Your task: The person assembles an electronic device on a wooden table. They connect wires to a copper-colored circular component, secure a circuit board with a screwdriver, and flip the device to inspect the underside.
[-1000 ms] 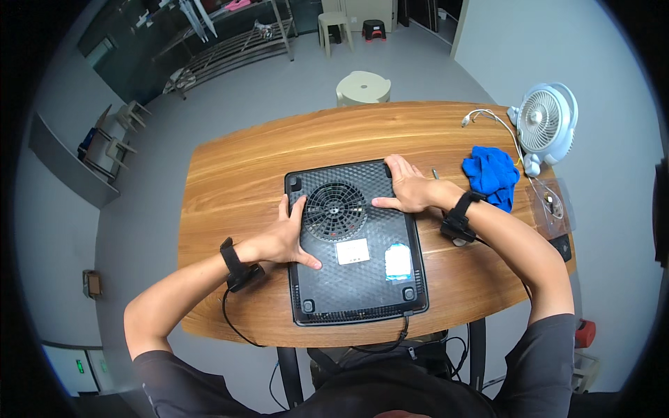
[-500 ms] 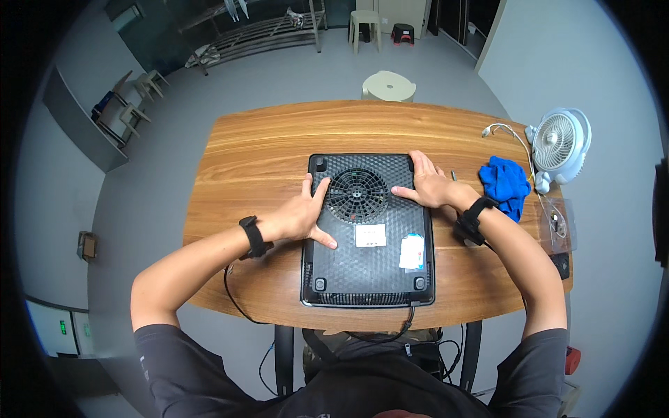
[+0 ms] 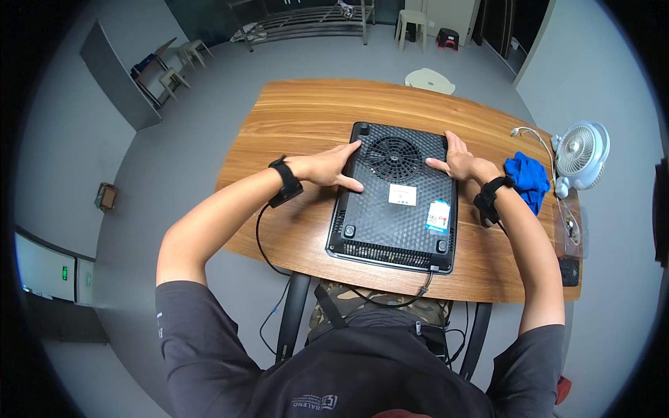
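An induction cooker (image 3: 373,226) lies upside down on the wooden table, its black textured underside facing up. A round fan grille (image 3: 394,159), two stickers and small corner feet show on it. My left hand (image 3: 331,166) grips its left edge, the thumb resting on the underside and the other fingers bunched at the rim. On the right edge is my right hand (image 3: 460,161), with its thumb on the underside beside the grille and its fingers along the side, partly hidden. A black power cord (image 3: 423,284) leaves the cooker's near edge. Both wrists carry black straps.
At the table's right side stand a white fan (image 3: 580,150), a crumpled blue cloth (image 3: 527,181), a clear plastic tray (image 3: 571,230) and a small black object (image 3: 569,272). A cream stool (image 3: 430,81) stands behind the wooden table (image 3: 300,104). Cords hang below its near edge.
The view has shifted, so table and cooker appear farther right and higher. My left hand has drawn back from the underside toward the left edge. My right hand stays at the right edge.
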`<control>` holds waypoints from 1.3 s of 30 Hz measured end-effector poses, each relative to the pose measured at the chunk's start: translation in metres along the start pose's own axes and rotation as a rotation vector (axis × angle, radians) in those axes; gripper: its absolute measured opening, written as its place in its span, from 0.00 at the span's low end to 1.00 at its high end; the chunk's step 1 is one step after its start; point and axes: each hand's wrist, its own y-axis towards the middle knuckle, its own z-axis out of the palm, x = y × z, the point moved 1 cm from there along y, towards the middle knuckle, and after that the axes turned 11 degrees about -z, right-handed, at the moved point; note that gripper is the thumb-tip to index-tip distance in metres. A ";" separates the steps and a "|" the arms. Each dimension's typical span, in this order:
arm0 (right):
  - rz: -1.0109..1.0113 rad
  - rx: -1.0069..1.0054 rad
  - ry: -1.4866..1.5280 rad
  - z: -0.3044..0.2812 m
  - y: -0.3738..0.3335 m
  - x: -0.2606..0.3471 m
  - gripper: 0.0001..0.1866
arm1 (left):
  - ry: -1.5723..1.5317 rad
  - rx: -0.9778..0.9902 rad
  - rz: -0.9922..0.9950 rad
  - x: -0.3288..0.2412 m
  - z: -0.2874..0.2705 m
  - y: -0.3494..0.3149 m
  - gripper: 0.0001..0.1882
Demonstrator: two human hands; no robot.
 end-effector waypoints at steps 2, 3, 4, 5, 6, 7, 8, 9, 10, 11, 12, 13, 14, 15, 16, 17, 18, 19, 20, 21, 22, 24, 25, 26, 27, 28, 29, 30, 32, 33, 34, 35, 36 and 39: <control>-0.008 -0.004 0.002 0.001 0.001 -0.003 0.68 | 0.006 0.008 -0.076 0.015 -0.008 -0.014 0.52; -0.011 -0.007 0.004 0.001 0.001 -0.004 0.68 | 0.009 0.012 -0.113 0.025 -0.012 -0.023 0.48; -0.016 -0.009 0.001 0.002 0.001 -0.004 0.68 | -0.023 0.000 -0.163 0.039 -0.014 -0.035 0.39; -0.022 -0.012 0.000 0.002 0.000 -0.003 0.68 | -0.052 -0.012 -0.213 0.056 -0.017 -0.047 0.31; -0.033 -0.016 0.000 0.002 0.002 -0.001 0.68 | -0.018 -0.042 -0.216 0.074 -0.016 -0.065 0.26; -0.035 -0.021 0.006 0.003 0.003 -0.002 0.68 | 0.020 -0.070 -0.214 0.086 -0.013 -0.081 0.21; -0.028 -0.027 0.012 0.004 0.001 -0.005 0.68 | 0.064 -0.038 -0.297 0.082 -0.016 -0.097 0.18; -0.021 -0.034 0.018 0.005 0.001 -0.007 0.68 | 0.108 -0.007 -0.380 0.078 -0.018 -0.112 0.16; -0.026 -0.029 0.013 0.004 0.002 -0.003 0.69 | 0.128 -0.047 -0.370 0.094 -0.012 -0.128 0.14; -0.027 -0.029 0.013 0.003 0.003 -0.003 0.69 | 0.104 -0.095 -0.353 0.105 -0.007 -0.140 0.13; -0.027 -0.028 0.014 0.003 0.003 -0.003 0.69 | 0.125 -0.110 -0.363 0.115 -0.003 -0.148 0.13; -0.027 -0.026 0.011 0.002 0.002 -0.001 0.69 | 0.143 -0.126 -0.371 0.116 0.000 -0.154 0.12; -0.033 -0.045 0.004 0.002 -0.001 0.001 0.66 | 0.130 -0.129 -0.371 0.117 0.004 -0.158 0.12; -0.037 -0.044 0.012 0.003 -0.001 0.003 0.66 | 0.118 -0.132 -0.371 0.117 0.007 -0.162 0.12; -0.036 -0.046 0.017 0.002 -0.002 0.001 0.66 | 0.106 -0.136 -0.365 0.116 0.009 -0.163 0.12; -0.034 -0.049 0.023 0.001 -0.002 0.000 0.66 | 0.113 -0.153 -0.348 0.116 0.011 -0.164 0.12; -0.032 -0.047 0.022 0.002 -0.003 0.000 0.66 | 0.121 -0.171 -0.332 0.116 0.013 -0.165 0.12; -0.030 -0.047 0.026 0.002 -0.003 0.001 0.66 | 0.127 -0.190 -0.318 0.116 0.015 -0.167 0.12; -0.028 -0.048 0.029 0.002 -0.003 0.001 0.66 | 0.142 -0.191 -0.306 0.116 0.016 -0.167 0.12; -0.026 -0.049 0.032 0.001 -0.003 0.002 0.66 | 0.157 -0.192 -0.295 0.117 0.018 -0.167 0.12; -0.027 -0.053 0.026 0.002 -0.002 0.001 0.66 | 0.173 -0.192 -0.284 0.117 0.019 -0.167 0.12; -0.030 -0.062 0.015 0.003 -0.001 -0.002 0.66 | 0.185 -0.204 -0.292 0.116 0.021 -0.165 0.12; -0.032 -0.060 0.017 0.003 -0.001 -0.001 0.66 | 0.188 -0.208 -0.297 0.116 0.023 -0.165 0.12; -0.035 -0.058 0.019 0.003 -0.001 0.001 0.66 | 0.194 -0.215 -0.309 0.116 0.025 -0.165 0.12; -0.037 -0.056 0.021 0.003 -0.002 0.002 0.67 | 0.200 -0.221 -0.320 0.116 0.027 -0.165 0.11; -0.036 -0.057 0.020 0.003 -0.002 0.001 0.67 | 0.206 -0.228 -0.329 0.115 0.028 -0.165 0.11; -0.035 -0.059 0.019 0.003 -0.001 0.000 0.67 | 0.200 -0.234 -0.330 0.115 0.028 -0.165 0.11; -0.034 -0.060 0.018 0.004 -0.001 -0.001 0.67 | 0.195 -0.240 -0.330 0.115 0.028 -0.165 0.11; -0.028 -0.061 0.017 0.005 0.000 -0.002 0.67 | 0.184 -0.256 -0.334 0.115 0.029 -0.165 0.10; -0.024 -0.062 0.016 0.006 0.000 -0.002 0.67 | 0.179 -0.265 -0.335 0.114 0.030 -0.164 0.10; -0.027 -0.064 0.018 0.006 0.000 -0.002 0.67 | 0.173 -0.275 -0.337 0.114 0.030 -0.164 0.10; -0.029 -0.066 0.020 0.006 0.000 -0.002 0.67 | 0.176 -0.286 -0.327 0.112 0.031 -0.164 0.10; -0.031 -0.068 0.022 0.005 -0.001 -0.003 0.67 | 0.179 -0.296 -0.317 0.110 0.031 -0.164 0.09; -0.047 -0.066 0.027 0.003 -0.002 0.000 0.67 | 0.189 -0.306 -0.309 0.113 0.034 -0.161 0.07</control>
